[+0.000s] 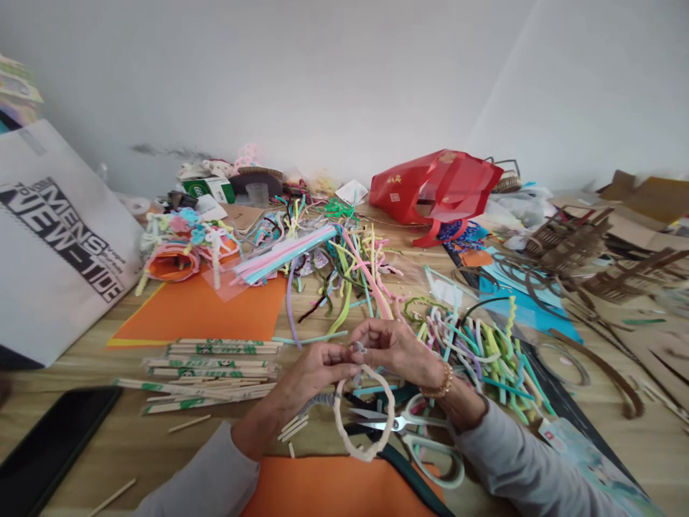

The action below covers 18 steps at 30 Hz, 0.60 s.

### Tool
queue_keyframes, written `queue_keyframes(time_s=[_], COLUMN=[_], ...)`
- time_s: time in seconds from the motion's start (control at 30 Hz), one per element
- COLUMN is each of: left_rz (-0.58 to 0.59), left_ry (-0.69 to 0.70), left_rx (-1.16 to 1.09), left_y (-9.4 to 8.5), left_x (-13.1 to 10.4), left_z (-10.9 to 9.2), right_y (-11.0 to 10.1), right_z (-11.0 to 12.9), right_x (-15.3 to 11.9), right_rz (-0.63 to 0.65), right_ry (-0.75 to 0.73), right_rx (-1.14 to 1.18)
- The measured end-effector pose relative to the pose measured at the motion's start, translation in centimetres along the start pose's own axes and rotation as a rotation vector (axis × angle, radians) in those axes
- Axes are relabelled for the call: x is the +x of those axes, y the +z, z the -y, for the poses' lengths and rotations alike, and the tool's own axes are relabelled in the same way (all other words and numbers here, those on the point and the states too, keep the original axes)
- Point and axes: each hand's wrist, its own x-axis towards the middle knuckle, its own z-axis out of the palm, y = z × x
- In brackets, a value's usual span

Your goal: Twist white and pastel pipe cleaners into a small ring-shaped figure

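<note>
My left hand (324, 368) and my right hand (397, 353) meet above the table, both with fingers pinched. Between them they hold the top of a cream fuzzy ring (368, 455) that looks made of pipe cleaner. A small grey fuzzy piece (358, 347) shows at the fingertips, and a grey fuzzy strand (323, 399) comes out beside my left hand. The exact join is hidden by the fingers. Behind the hanging ring lie white-handled scissors (457, 468) with blades apart. A dark green-handled tool (412, 480) rests under them, its head mostly covered.
Orange sheets (215, 309) lie front and left. Wrapped wooden sticks (215, 348) sit left of my hands, near a black phone (54, 445). Loose pipe cleaners (484, 352) spread right and behind. A red bag (414, 183), woven baskets (570, 240) and a white bag (48, 287) stand around.
</note>
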Motion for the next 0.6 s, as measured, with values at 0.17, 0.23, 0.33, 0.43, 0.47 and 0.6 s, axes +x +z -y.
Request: queue_keyframes(time_s=[0.17, 0.23, 0.33, 0.43, 0.47, 0.6], left_rz=[-0.027, -0.086, -0.185, -0.240, -0.250, -0.264], left_ry=[0.024, 0.065, 0.130, 0.168, 0.171, 0.168], left_rx=[0.018, 0.040, 0.009, -0.131, -0.186, -0.346], left_y=[0.2, 0.0, -0.6, -1.3, -1.4, -1.7], left_x=[-0.1, 0.0, 0.3, 0.6, 0.6, 0.7], left_z=[-0.3, -0.3, -0.1, -0.1, -0.1, -0.2], right_y=[0.1, -0.1, -0.6, -1.1, -1.2, -1.5], right_z=[-0.3, -0.3, -0.3, -0.3, -0.4, -1.0], right_x=[0.1, 0.0, 0.0, 0.0, 0.0, 0.3], right_rz=[-0.009, -0.037, -0.051, -0.029, -0.038, -0.098], right_ry=[-0.063, -0.109, -0.136, -0.130, -0.127, -0.098], right_rx=[-0.059, -0.127, -0.153, -0.130, -0.141, -0.185])
